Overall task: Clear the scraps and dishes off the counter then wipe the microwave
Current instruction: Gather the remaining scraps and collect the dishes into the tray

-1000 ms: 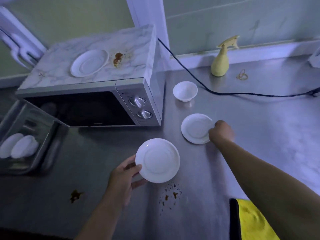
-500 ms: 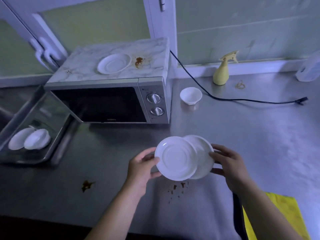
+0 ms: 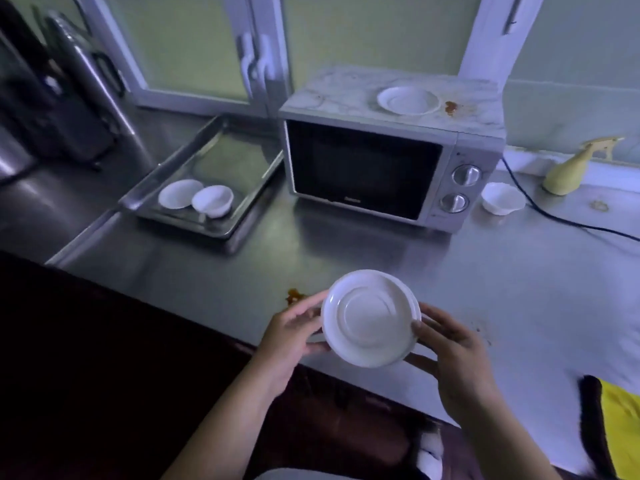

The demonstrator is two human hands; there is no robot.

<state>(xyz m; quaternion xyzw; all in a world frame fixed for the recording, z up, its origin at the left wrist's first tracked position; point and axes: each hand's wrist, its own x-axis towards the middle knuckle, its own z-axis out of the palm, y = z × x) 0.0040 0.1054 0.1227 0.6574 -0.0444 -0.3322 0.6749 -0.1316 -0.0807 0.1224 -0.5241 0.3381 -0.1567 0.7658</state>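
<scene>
Slippage is your risk: the two stacked plates (image 3: 370, 317) are in the air near the counter's (image 3: 346, 247) front edge, your left hand (image 3: 294, 329) and right hand (image 3: 453, 351) each gripping a rim — the stack sits slightly offset, so a tilt on the way to the tray (image 3: 235, 157) could slide one off. The steel carries a brown spill (image 3: 294, 295) and crumbs (image 3: 483, 332); a third plate (image 3: 408, 100) and a stain (image 3: 450, 107) top the microwave (image 3: 363, 174), with a bowl (image 3: 503, 199) and cord (image 3: 588, 230) beside it, under windows (image 3: 194, 46).

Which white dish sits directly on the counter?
The small bowl right of the microwave; others lie in the tray, atop the microwave, or are held aloft.
</scene>
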